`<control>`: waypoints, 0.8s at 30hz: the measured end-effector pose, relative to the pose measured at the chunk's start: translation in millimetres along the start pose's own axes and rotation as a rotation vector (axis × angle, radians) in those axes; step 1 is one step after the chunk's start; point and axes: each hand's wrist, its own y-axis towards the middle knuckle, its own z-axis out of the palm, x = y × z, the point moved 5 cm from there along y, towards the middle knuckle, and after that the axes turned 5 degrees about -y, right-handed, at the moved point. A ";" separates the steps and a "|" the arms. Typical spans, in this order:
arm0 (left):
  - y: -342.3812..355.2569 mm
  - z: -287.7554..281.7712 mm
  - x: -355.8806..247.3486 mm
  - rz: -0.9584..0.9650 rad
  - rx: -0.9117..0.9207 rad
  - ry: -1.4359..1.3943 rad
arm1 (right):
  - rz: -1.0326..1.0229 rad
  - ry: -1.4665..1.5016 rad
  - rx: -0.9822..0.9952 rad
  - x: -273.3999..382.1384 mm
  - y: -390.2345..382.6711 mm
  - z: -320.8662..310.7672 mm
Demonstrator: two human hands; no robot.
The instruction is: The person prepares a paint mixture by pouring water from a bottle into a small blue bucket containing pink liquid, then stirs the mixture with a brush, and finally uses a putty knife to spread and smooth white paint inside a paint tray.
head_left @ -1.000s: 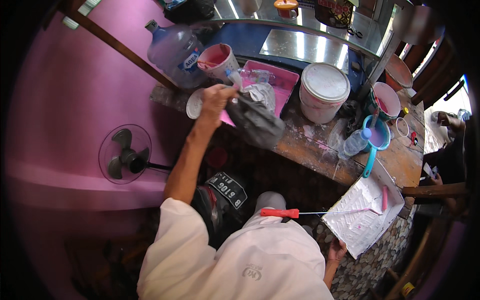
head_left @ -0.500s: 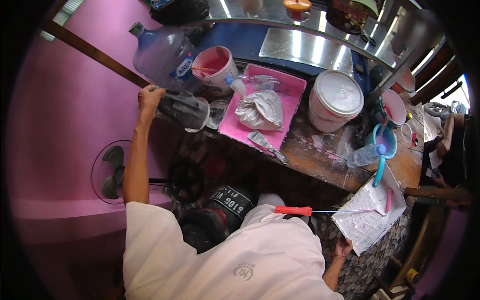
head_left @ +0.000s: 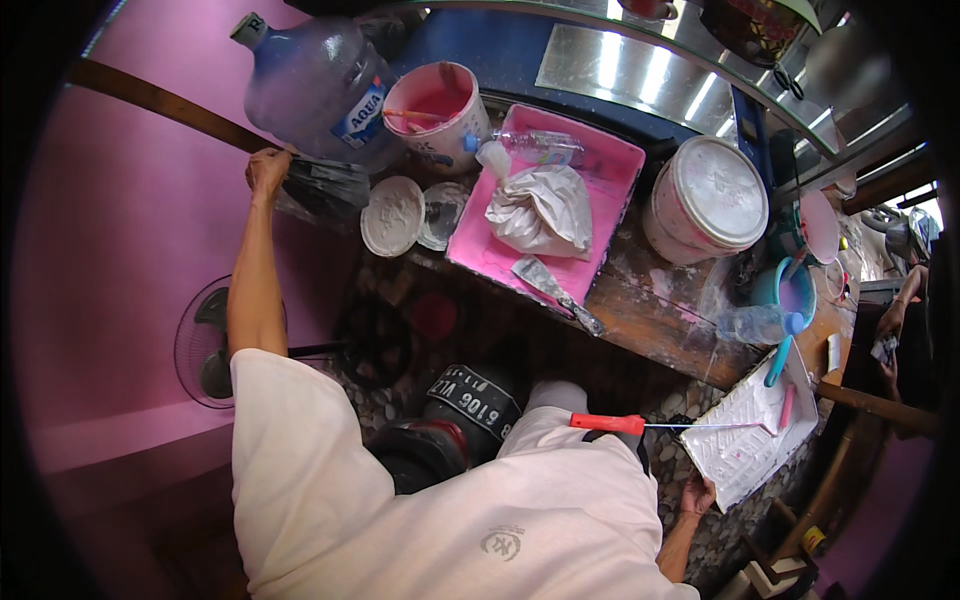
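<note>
At the far left, beside the big blue water jug (head_left: 325, 105), my left hand (head_left: 268, 172) is closed on a dark plastic bag (head_left: 330, 187). A white paint-smeared round lid (head_left: 392, 215) lies next to the bag, with another dusty round piece (head_left: 443, 215) beside it. Low at the right, my right hand (head_left: 697, 495) grips the edge of a white paint tray (head_left: 730, 445) coated with wet white paint; its fingers are partly hidden. Across the tray rests a paint roller (head_left: 607, 424), its red handle hanging over the left side.
On the bench stand a pink tray (head_left: 480, 245) with a knotted white bag (head_left: 545, 210) and a scraper (head_left: 555, 293), a pink paint bucket (head_left: 470, 115), a lidded tub (head_left: 705, 200) and a blue dipper (head_left: 795, 290). A fan (head_left: 215, 345) is at left; another person's hand (head_left: 890, 322) at right.
My left hand has drawn the dark bag leftward, off the round white lid, which now shows fully. My right hand keeps hold of the paint tray. The whole view has shifted slightly.
</note>
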 end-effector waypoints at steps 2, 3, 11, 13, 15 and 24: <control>17.7 3.5 21.9 -0.002 -0.021 0.038 | -0.009 -0.005 0.001 -0.5 0.7 0.5; 28.1 7.5 35.8 -0.022 -0.023 0.048 | -0.014 -0.002 0.000 0.2 -0.2 1.7; 67.6 57.5 87.7 0.025 0.057 0.347 | -0.033 0.101 -0.088 11.5 -22.2 33.3; 72.5 54.4 139.1 -0.003 -0.027 0.431 | -0.030 0.078 -0.068 11.3 -11.0 44.1; 57.8 84.3 123.4 -0.075 -0.056 0.321 | -0.116 0.043 -0.130 13.4 -23.2 45.1; -85.1 74.2 -43.0 0.388 -0.339 -0.144 | -0.061 0.007 -0.084 9.2 -26.7 58.1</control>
